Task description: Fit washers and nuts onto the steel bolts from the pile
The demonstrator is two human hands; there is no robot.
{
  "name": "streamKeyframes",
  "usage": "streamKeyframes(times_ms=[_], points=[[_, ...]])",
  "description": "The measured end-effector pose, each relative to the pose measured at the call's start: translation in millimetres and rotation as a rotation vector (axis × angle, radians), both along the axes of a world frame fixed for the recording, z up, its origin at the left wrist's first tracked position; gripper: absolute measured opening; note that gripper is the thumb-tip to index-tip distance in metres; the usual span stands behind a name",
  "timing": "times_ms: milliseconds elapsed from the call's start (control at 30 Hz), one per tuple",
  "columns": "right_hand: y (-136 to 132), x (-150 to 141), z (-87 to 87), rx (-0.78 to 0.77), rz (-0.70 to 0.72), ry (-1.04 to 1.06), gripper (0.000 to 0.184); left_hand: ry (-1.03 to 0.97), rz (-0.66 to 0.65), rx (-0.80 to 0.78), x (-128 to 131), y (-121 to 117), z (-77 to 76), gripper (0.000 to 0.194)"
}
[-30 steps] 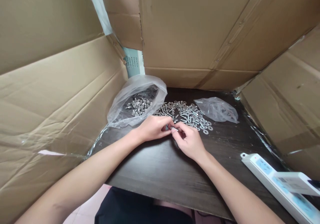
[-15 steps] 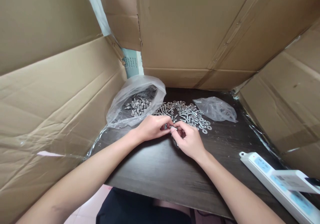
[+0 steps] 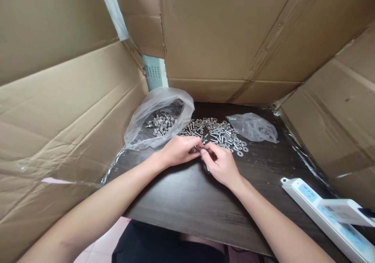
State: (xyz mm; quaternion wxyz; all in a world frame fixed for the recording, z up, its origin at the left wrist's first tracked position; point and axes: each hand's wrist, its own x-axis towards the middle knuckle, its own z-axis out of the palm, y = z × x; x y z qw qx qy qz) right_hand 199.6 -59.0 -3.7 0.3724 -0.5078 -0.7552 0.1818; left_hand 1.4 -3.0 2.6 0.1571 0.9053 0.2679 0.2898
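Over the table, in front of the pile, my left hand [image 3: 184, 150] and my right hand [image 3: 221, 163] meet at their fingertips. Both are closed in a pinch on a small metal fastener [image 3: 202, 149], mostly covered by the fingers; its exact kind is hidden. A bit of shiny metal [image 3: 208, 168] shows just under my right hand, and I cannot tell whether it is held or lies on the table. Behind my hands spreads a loose pile of screws, washers and nuts [image 3: 219, 133]. To the left, an open clear plastic bag [image 3: 137, 124] holds many screws [image 3: 164, 123].
A smaller clear plastic bag [image 3: 254, 127] lies right of the pile. The dark wooden table [image 3: 175, 200] is walled by cardboard [image 3: 222, 32] at the back and both sides. A white power strip [image 3: 310, 206] with a white plug-in device [image 3: 342, 212] lies at the right.
My fingertips have shifted slightly, and the light metal that showed between them is now more covered. Bags and pile stay the same.
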Motion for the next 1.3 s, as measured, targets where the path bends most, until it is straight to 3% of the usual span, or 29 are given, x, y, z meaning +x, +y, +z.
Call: streamKeyframes(times_ms=[400,967,1300], points=[[0.4,-0.8,-1.3,0.058,-0.042,0.004,0.015,0.002,0.002,0.011,-0.7,1.9,-1.1,0.010],[0.5,-3.4,-0.7,0.000,-0.025,0.043,0.024,0.068,0.070,0.060,6.0,-2.0,-6.2,0.007],[2.4,0.1,-5.3,0.059,-0.010,-0.073,0.026,0.129,0.125,0.064,8.5,-4.2,-4.9,0.010]])
